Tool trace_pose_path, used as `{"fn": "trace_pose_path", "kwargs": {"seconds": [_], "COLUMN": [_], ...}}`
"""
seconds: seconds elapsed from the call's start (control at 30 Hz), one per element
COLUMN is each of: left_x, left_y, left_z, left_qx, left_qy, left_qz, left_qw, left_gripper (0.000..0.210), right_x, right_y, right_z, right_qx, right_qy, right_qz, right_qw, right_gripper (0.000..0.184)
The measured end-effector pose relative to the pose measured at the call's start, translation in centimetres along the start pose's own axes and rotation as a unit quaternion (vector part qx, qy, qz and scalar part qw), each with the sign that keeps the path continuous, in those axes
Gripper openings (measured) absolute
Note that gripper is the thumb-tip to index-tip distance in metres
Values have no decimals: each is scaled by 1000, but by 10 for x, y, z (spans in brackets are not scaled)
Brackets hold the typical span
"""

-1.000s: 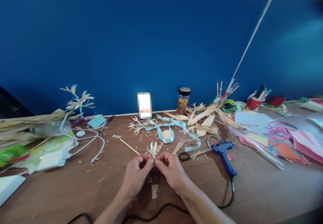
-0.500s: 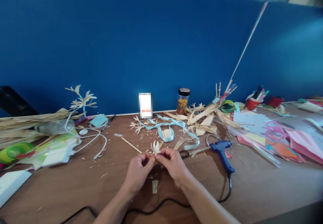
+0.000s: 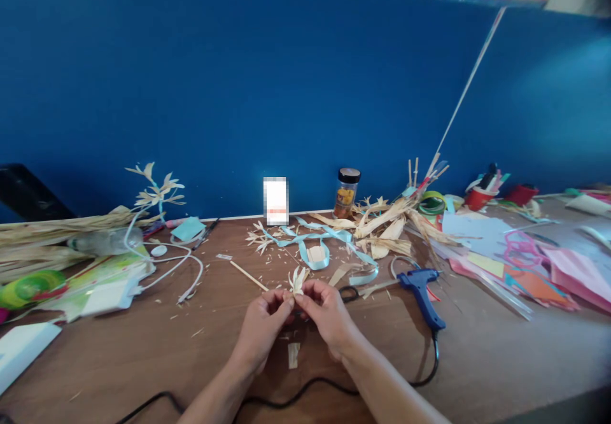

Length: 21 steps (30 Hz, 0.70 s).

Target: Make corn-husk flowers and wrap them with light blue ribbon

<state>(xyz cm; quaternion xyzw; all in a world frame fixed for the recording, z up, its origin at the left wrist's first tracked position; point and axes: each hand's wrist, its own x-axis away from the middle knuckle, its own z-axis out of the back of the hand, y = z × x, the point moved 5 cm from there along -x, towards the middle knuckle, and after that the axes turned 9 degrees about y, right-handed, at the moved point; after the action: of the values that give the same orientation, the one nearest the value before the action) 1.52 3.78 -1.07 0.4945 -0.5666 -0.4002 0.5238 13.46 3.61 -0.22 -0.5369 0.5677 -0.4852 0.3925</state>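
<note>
Between my two hands, low in the middle of the head view, is a small cream corn-husk flower (image 3: 298, 279) with its pointed petals upward. My left hand (image 3: 265, 319) pinches its base from the left with thumb and fingers. From the other side, my right hand (image 3: 327, 316) closes thumb and fingertips on the same base. The lower part of the flower is hidden by the fingers. A small piece of dry husk (image 3: 293, 355) lies on the table below the hands. Beyond them, light-blue ribbon (image 3: 315, 255) lies in loops.
A blue glue gun (image 3: 422, 290) lies to the right, its black cord (image 3: 305, 389) running across the front. Scissors (image 3: 349, 293) lie beside my right hand. A thin stick (image 3: 248, 274), a lidded jar (image 3: 347, 193), dry husks (image 3: 389, 226) and a husk-flower stem (image 3: 160, 191) are farther back.
The flower has tilted slightly and shifted a little to the right between my fingertips. Both hands keep their pinch in nearly the same place.
</note>
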Motion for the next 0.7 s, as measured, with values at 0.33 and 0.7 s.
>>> {"fn": "trace_pose_path", "kwargs": {"seconds": [0.33, 0.7], "left_x": [3, 7], "left_y": [0, 8], "left_z": [-3, -8], "left_qx": [61, 114], "left_qy": [9, -21], "left_qz": [6, 47], "left_qw": [998, 992], "left_gripper": [22, 21], "right_x": [0, -1], "right_y": [1, 1], "right_z": [-3, -1], "right_qx": [-7, -15], "right_qy": [6, 6], "right_qz": [8, 17], "right_qw": [1000, 1000], "right_gripper": [18, 21]}}
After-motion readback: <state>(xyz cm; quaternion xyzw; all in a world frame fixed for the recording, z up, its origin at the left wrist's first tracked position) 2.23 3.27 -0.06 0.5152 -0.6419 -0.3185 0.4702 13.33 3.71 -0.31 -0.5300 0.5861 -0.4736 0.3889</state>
